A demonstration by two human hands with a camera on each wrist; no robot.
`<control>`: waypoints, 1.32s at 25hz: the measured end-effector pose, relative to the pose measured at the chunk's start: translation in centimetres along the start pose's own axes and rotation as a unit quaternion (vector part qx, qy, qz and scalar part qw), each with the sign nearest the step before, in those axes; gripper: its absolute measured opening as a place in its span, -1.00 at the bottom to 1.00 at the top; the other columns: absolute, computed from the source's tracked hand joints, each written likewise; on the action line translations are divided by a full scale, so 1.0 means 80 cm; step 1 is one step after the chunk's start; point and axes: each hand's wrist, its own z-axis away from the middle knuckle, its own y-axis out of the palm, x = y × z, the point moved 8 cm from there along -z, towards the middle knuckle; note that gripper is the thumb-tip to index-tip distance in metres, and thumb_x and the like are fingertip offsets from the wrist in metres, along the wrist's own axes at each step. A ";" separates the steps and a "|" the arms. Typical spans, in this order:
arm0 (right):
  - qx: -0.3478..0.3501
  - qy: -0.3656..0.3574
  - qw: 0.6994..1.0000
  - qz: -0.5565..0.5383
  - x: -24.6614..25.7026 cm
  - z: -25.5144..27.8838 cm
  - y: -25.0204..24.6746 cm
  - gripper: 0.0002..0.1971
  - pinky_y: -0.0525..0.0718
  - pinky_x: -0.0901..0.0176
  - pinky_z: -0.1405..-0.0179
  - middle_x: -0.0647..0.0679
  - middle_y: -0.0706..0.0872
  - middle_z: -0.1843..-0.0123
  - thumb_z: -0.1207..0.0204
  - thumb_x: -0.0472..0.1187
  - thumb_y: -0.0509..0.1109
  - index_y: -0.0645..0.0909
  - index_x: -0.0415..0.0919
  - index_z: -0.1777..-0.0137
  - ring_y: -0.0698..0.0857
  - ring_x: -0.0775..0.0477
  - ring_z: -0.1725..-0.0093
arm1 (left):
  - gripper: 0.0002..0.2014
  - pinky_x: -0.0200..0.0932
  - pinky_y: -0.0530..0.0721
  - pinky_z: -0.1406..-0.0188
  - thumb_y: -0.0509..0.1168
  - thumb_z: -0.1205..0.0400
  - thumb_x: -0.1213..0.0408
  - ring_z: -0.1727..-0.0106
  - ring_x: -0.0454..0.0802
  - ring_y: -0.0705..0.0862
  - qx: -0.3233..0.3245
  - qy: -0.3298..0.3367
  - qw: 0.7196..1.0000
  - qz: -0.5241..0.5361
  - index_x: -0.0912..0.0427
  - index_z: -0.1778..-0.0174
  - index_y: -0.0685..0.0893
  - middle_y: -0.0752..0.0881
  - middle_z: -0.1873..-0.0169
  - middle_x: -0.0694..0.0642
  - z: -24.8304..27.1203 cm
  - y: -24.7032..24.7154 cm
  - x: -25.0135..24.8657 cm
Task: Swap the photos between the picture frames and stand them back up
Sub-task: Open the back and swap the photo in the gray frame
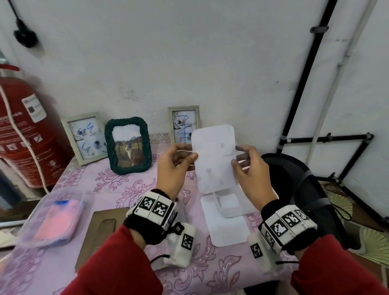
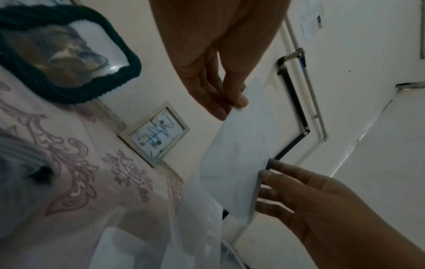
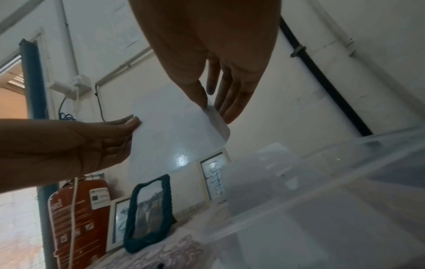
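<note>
Both hands hold a white sheet with rounded corners (image 1: 213, 158) upright above the table, blank side toward me. My left hand (image 1: 189, 152) pinches its left edge and my right hand (image 1: 236, 156) pinches its right edge. The left wrist view shows the sheet (image 2: 236, 154) between thumb and fingers. Below the sheet, a clear acrylic frame (image 1: 228, 202) stands on the cloth with another white sheet (image 1: 227, 228) lying under it. Against the wall stand a green rope frame (image 1: 128, 145) with a photo and two pale frames (image 1: 85, 137) (image 1: 183, 123) with scribbled photos.
A red fire extinguisher (image 1: 13, 130) stands left of the pink patterned tablecloth (image 1: 121, 188). A plastic bag with something pink (image 1: 55, 218) and a brown backing board (image 1: 100, 230) lie at the front left. A black chair (image 1: 302, 178) is close on the right.
</note>
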 end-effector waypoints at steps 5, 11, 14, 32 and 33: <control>0.031 0.011 0.998 -0.046 0.025 0.022 0.046 -0.73 0.56 0.51 0.38 0.09 0.56 0.27 -0.53 -0.39 0.34 0.51 -0.11 -0.17 0.58 0.30 0.39 | -0.76 -0.12 0.78 0.16 0.32 -0.60 0.40 0.11 -0.04 0.71 -0.006 0.007 0.999 -0.045 0.09 -0.16 0.62 0.71 0.15 0.05 0.014 -0.054 -0.012; 0.071 0.038 0.996 -0.036 0.034 0.053 0.103 -0.69 0.53 0.57 0.31 -0.07 0.59 0.14 -0.52 -0.43 0.34 0.51 -0.24 -0.25 0.54 0.13 0.33 | -0.35 -0.25 0.75 0.22 0.36 -0.51 0.58 0.23 -0.03 0.64 0.063 -0.049 0.986 -0.147 -0.03 -0.46 0.43 0.57 0.07 0.10 0.049 -0.110 0.007; 0.108 0.052 0.993 -0.010 0.028 0.072 0.129 -0.67 0.47 0.67 0.37 -0.07 0.57 0.14 -0.53 -0.41 0.33 0.53 -0.27 -0.29 0.50 0.17 0.35 | -0.39 -0.34 0.72 0.34 0.36 -0.50 0.61 0.32 -0.12 0.63 0.044 -0.085 0.986 -0.135 0.10 -0.45 0.46 0.57 0.14 0.07 0.067 -0.137 0.028; 0.340 0.089 0.931 0.094 -0.029 0.140 0.176 -0.61 0.48 0.66 0.28 0.02 0.55 0.25 -0.49 -0.33 0.42 0.55 -0.26 -0.33 0.50 0.24 0.29 | -0.57 0.04 0.62 -0.21 0.45 -0.50 0.37 -0.04 0.11 0.58 0.046 -0.148 0.939 -0.306 0.28 -0.31 0.63 0.67 0.11 0.23 0.125 -0.192 0.102; 0.346 0.083 0.929 0.100 -0.029 0.141 0.177 -0.59 0.48 0.66 0.28 0.02 0.56 0.23 -0.48 -0.32 0.43 0.55 -0.25 -0.34 0.50 0.24 0.29 | -0.57 0.00 0.61 -0.21 0.46 -0.50 0.37 -0.05 0.10 0.58 0.047 -0.150 0.937 -0.311 0.27 -0.31 0.63 0.65 0.12 0.19 0.126 -0.192 0.102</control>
